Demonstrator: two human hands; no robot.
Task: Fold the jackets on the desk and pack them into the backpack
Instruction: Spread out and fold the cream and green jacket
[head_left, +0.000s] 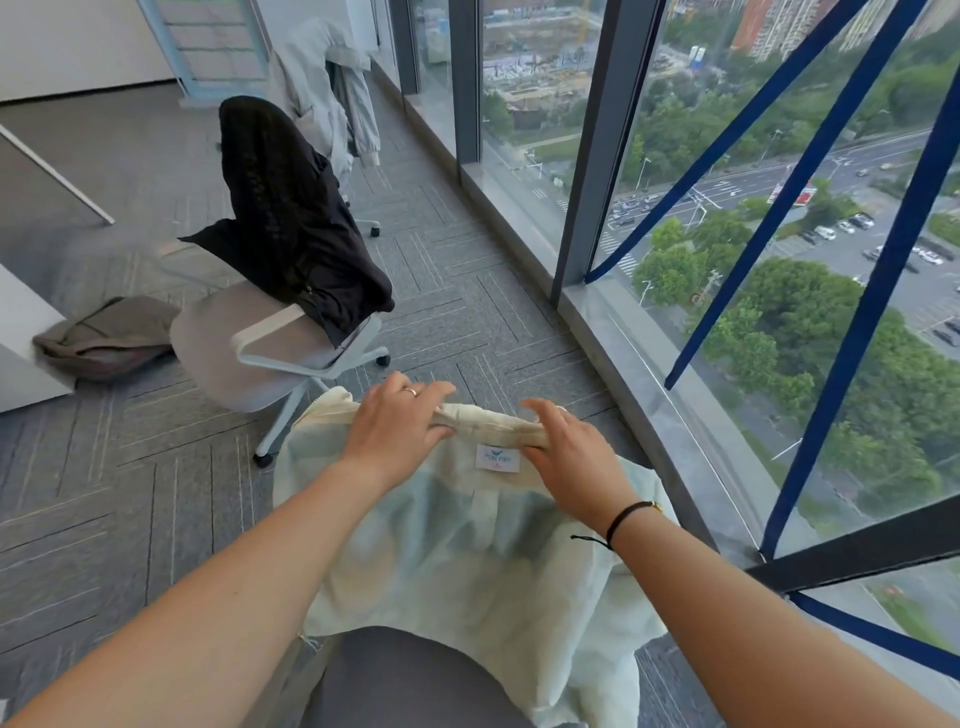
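A pale cream jacket (467, 540) with a faint green tint hangs in front of me, its inside facing up and a white label showing under the collar. My left hand (400, 421) grips the collar on its left side. My right hand (566, 447) grips the same collar on the right. The jacket's lower part drapes over my lap. A black jacket (291, 218) lies over the back of a grey office chair (260, 358). A light grey jacket (327, 88) hangs on a second chair farther back. No backpack is in view.
A brown-grey garment (104, 338) lies bunched on the carpet beside a white desk edge (21, 343) at the left. Floor-to-ceiling windows (727, 260) with blue straps run along the right. Grey carpet lies between the chairs and the window sill.
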